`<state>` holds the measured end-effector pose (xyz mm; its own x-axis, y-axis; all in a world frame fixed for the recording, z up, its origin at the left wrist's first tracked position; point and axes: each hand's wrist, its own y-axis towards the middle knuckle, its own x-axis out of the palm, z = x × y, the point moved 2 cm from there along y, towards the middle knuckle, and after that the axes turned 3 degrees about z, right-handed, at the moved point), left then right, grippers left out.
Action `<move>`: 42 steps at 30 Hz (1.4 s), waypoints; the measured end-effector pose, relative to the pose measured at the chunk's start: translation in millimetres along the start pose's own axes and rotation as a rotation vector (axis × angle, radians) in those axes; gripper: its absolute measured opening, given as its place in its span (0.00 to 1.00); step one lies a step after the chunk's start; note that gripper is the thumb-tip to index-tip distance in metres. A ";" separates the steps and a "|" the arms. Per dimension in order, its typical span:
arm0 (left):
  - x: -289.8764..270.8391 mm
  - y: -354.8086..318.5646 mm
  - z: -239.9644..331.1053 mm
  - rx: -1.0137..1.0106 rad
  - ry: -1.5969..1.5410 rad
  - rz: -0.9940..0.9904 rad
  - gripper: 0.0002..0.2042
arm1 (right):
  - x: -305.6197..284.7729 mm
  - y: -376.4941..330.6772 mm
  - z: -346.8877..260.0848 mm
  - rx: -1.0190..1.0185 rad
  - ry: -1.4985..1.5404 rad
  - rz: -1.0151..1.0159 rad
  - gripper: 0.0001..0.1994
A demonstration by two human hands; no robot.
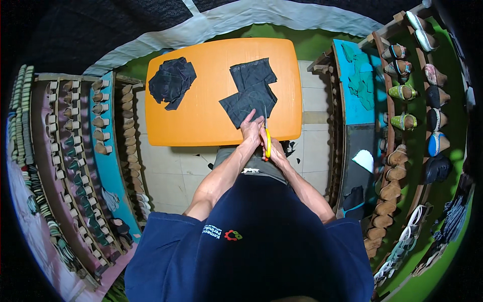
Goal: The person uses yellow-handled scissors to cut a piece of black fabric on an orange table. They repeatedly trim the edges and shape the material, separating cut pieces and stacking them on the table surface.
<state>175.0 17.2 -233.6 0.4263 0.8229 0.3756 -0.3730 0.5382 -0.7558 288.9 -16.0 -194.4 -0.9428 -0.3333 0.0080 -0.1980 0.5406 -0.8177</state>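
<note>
A dark piece of fabric (247, 103) with faint pale lines lies on the orange table (206, 121), overlapping another dark fabric piece (254, 74) behind it. My left hand (250, 130) holds the near edge of the front piece, its fingers partly on top of the cloth. In my right hand (274, 151) is a pair of scissors with yellow handles (268, 146). The scissor blades (265, 113) point away from me, at the right side of the fabric. My two hands are close together at the table's near edge, and some fingers of the right hand are hidden.
A pile of dark cut fabric pieces (172, 82) sits at the table's left. Racks with shoe lasts and shoes (402, 121) line the right; more shoe racks (75, 146) stand left. Green scraps (359, 78) lie on a blue shelf. Dark scraps (289, 148) show on the tiled floor.
</note>
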 end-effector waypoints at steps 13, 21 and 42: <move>-8.1 13.7 -7.4 0.045 0.016 0.013 0.26 | -8.8 2.3 4.8 -0.047 -0.003 0.075 0.34; -7.1 -1.8 -4.8 0.032 0.063 -0.021 0.27 | -5.1 15.5 -1.4 -0.060 0.063 0.033 0.34; -12.8 -18.6 4.5 -0.004 0.090 -0.070 0.29 | -7.2 20.0 -16.9 -0.084 0.011 0.050 0.34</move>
<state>172.8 -2.6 -222.0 0.5239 0.7634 0.3777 -0.3363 0.5928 -0.7318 287.2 10.2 -201.1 -0.9549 -0.2959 -0.0254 -0.1717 0.6197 -0.7658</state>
